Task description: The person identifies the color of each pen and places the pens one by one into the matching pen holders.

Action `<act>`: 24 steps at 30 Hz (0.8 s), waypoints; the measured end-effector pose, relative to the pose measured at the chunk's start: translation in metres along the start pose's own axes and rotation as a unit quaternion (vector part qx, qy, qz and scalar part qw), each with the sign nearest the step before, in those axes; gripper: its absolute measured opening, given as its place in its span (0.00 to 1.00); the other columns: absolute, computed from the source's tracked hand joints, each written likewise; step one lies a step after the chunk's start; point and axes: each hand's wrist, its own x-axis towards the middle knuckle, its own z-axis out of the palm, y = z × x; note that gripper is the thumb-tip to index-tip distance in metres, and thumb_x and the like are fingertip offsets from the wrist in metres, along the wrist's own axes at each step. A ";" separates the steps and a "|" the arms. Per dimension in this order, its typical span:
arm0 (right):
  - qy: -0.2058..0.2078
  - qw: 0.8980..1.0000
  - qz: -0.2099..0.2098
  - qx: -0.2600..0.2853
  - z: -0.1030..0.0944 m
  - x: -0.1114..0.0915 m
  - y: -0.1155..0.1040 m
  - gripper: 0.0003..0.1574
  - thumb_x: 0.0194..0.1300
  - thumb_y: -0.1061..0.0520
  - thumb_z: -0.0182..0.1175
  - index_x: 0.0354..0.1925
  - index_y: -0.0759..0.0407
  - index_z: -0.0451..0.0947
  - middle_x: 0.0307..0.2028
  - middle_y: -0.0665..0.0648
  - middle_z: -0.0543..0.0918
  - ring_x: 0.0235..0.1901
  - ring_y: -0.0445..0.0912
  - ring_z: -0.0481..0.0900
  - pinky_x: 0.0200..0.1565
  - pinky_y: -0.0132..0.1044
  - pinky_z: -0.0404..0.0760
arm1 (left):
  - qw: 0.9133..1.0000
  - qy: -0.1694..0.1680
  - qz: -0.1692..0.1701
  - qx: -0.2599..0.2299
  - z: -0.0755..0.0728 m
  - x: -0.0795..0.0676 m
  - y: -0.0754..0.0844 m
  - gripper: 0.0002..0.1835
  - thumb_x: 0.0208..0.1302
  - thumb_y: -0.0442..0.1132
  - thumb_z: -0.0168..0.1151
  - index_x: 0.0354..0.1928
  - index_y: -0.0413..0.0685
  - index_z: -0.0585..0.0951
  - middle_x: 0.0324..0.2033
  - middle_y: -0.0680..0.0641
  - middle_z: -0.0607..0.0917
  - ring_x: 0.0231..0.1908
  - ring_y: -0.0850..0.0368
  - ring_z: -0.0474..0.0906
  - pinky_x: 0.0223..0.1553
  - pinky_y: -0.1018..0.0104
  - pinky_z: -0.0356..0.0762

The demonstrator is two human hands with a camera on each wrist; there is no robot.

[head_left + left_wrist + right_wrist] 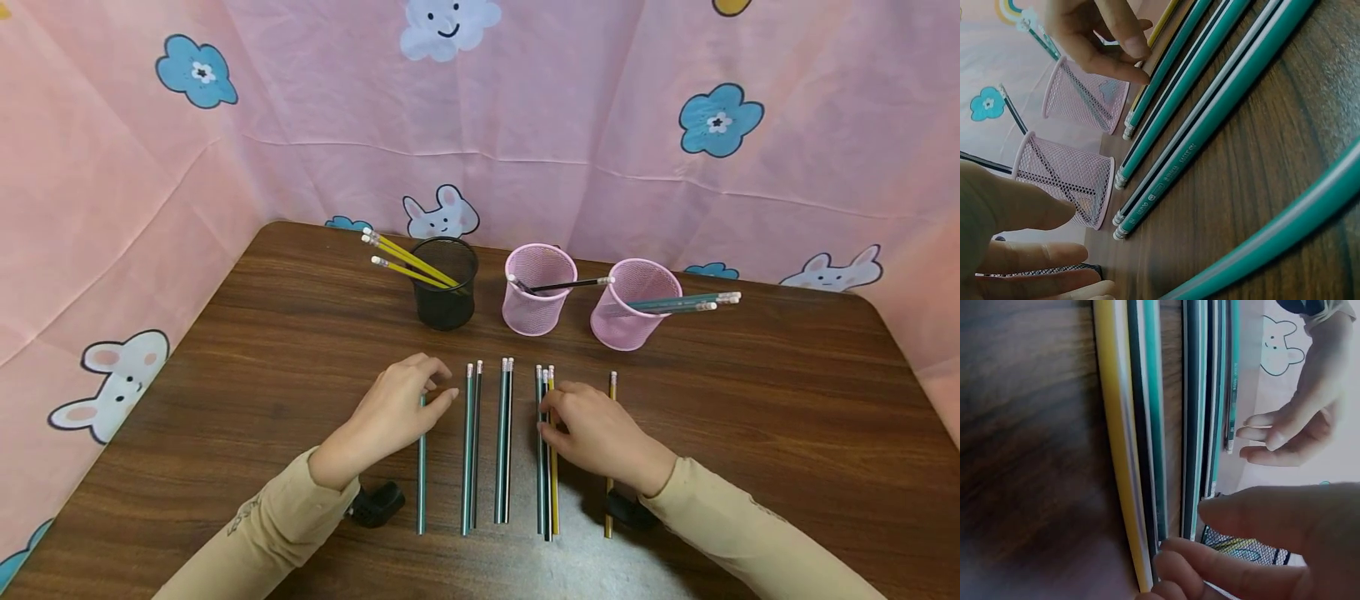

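My left hand (397,408) hovers over a lone green pencil (422,496), its fingers loosely bent and thumb apart from them. In the left wrist view its fingers (1029,253) look nearly straight and hold nothing. My right hand (600,429) is over a close group of a green pencil (539,483), a black pencil (547,508) and a yellow pencil (555,492). Its fingertips (1175,565) are right at the eraser ends of that group, with a gap to the thumb. Another yellow pencil (612,392) lies partly under the right wrist.
Between the hands lie two green-and-black pairs of pencils (468,467). Behind stand a black mesh cup (444,312) with yellow pencils, a pink mesh cup (531,318) with black pencils, and another pink mesh cup (618,332) with green pencils. A patterned pink cloth (525,125) hangs behind the table.
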 end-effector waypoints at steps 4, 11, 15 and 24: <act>0.010 1.000 0.006 -0.010 0.004 0.003 0.001 0.06 0.54 0.59 0.67 0.30 0.61 0.80 0.23 0.49 0.75 0.24 0.41 0.74 0.26 0.33 0.72 | 1.000 0.002 0.001 -0.002 0.000 -0.001 -0.001 0.09 0.60 0.37 0.65 0.40 0.40 0.82 0.35 0.45 0.83 0.35 0.51 0.81 0.34 0.60 0.79; -0.012 0.999 0.041 -0.001 0.006 0.010 0.000 0.12 0.55 0.55 0.69 0.25 0.56 0.75 0.20 0.49 0.74 0.19 0.40 0.69 0.20 0.34 0.67 | 1.000 -0.001 0.001 -0.007 0.001 -0.001 -0.001 0.09 0.61 0.37 0.64 0.41 0.39 0.81 0.36 0.44 0.83 0.36 0.50 0.82 0.36 0.59 0.80; -0.034 0.997 0.065 0.000 0.006 0.015 -0.001 0.19 0.55 0.54 0.70 0.18 0.55 0.70 0.15 0.46 0.68 0.17 0.39 0.65 0.16 0.32 0.61 | 1.000 -0.004 -0.005 -0.009 0.001 -0.001 -0.001 0.10 0.62 0.37 0.64 0.42 0.39 0.81 0.37 0.43 0.83 0.36 0.50 0.82 0.36 0.59 0.80; -0.082 0.989 0.124 0.011 0.007 0.027 -0.003 0.24 0.55 0.54 0.68 0.10 0.51 0.69 0.12 0.46 0.68 0.16 0.41 0.67 0.15 0.34 0.62 | 1.000 -0.011 -0.013 -0.013 0.002 -0.002 -0.001 0.11 0.62 0.38 0.63 0.43 0.39 0.81 0.39 0.42 0.84 0.36 0.50 0.82 0.37 0.59 0.80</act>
